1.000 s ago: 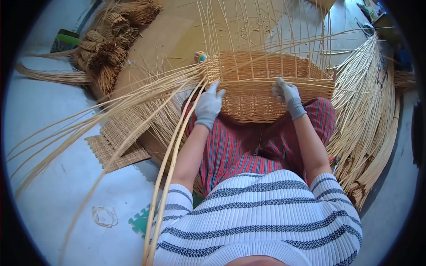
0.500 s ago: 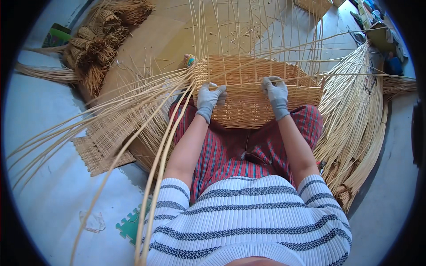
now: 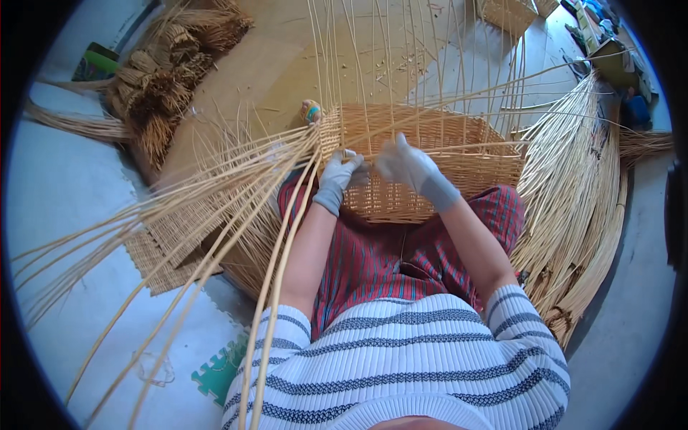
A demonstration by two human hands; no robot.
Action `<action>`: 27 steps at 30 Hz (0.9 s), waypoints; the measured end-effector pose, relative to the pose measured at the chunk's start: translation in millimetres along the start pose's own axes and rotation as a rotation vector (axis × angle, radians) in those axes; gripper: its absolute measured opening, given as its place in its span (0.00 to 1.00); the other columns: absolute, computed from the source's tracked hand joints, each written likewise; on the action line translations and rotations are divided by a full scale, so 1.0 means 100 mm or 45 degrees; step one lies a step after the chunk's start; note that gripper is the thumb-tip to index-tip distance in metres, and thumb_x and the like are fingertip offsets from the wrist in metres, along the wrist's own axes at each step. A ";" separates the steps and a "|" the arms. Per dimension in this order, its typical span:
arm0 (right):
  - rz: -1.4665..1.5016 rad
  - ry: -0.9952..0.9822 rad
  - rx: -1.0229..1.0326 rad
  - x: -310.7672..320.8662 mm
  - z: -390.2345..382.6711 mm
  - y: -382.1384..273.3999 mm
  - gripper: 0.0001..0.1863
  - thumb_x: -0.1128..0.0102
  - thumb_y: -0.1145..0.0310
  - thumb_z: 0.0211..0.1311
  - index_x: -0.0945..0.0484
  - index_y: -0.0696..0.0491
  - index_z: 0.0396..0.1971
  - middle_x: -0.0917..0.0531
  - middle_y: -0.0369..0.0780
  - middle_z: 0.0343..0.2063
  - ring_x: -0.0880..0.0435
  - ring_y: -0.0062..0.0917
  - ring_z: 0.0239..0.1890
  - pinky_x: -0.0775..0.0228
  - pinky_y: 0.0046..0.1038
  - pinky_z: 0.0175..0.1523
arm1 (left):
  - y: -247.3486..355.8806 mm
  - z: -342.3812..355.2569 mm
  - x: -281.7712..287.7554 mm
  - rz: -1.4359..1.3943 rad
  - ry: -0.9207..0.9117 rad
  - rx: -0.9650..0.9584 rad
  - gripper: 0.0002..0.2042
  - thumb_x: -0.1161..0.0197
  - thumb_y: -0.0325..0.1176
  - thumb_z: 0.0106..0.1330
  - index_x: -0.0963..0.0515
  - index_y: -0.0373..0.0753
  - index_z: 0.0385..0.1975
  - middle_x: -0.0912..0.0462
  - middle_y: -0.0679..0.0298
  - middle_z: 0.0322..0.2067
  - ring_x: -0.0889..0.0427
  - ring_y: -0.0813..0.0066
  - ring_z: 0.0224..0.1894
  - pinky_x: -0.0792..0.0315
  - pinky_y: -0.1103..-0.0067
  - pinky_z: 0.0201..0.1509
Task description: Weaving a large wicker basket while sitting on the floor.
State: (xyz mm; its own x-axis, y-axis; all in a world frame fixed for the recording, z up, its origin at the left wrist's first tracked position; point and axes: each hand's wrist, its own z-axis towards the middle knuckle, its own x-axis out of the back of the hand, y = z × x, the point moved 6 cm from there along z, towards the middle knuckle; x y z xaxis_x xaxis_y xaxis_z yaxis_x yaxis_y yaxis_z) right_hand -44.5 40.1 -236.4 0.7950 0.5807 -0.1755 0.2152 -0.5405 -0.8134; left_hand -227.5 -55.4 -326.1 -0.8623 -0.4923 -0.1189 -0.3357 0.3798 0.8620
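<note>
A half-woven wicker basket [image 3: 430, 125] rests on its side across my lap, its long loose stakes [image 3: 390, 61] pointing away from me. Gloved in grey, my left hand [image 3: 342, 174] is closed at the basket's near left edge, with thumb and fingers around a willow rod of the weave. My right hand [image 3: 407, 163], gloved alike, is lifted just right of it in front of the woven wall; motion blurs its fingers. Beside it a pale willow rod [image 3: 469, 148] runs rightward along the edge. A sheaf of long rods [image 3: 236, 168] fans out left from the basket's corner.
At right lies a big spread of peeled willow rods [image 3: 573, 179]. Brown bundles [image 3: 168, 64] are piled at the far left. A flat woven panel [image 3: 168, 251] lies left of my knee, near a green foam mat piece [image 3: 218, 373]. Another basket [image 3: 509, 14] stands at the back.
My right hand has moved left along the basket's edge and up, close to my left hand. The basket has shifted slightly toward me; my left hand stays at the left edge.
</note>
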 end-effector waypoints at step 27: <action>-0.625 0.524 0.990 0.10 0.01 -0.53 0.13 0.42 0.80 0.64 0.23 0.50 0.47 0.18 0.39 0.41 0.18 0.28 0.43 0.26 0.28 0.50 | 0.21 -0.26 -0.26 -0.154 -0.109 0.148 0.12 0.38 0.40 0.71 0.27 0.39 0.44 0.12 0.51 0.33 0.11 0.61 0.30 0.14 0.67 0.33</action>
State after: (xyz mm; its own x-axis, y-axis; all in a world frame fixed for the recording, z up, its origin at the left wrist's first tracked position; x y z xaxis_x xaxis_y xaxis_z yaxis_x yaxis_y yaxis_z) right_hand -48.4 75.1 -195.5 0.8834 0.2975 0.3621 0.2588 0.3347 -0.9061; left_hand -202.3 -55.2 -292.1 -0.8403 -0.4735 -0.2639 -0.4762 0.4121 0.7768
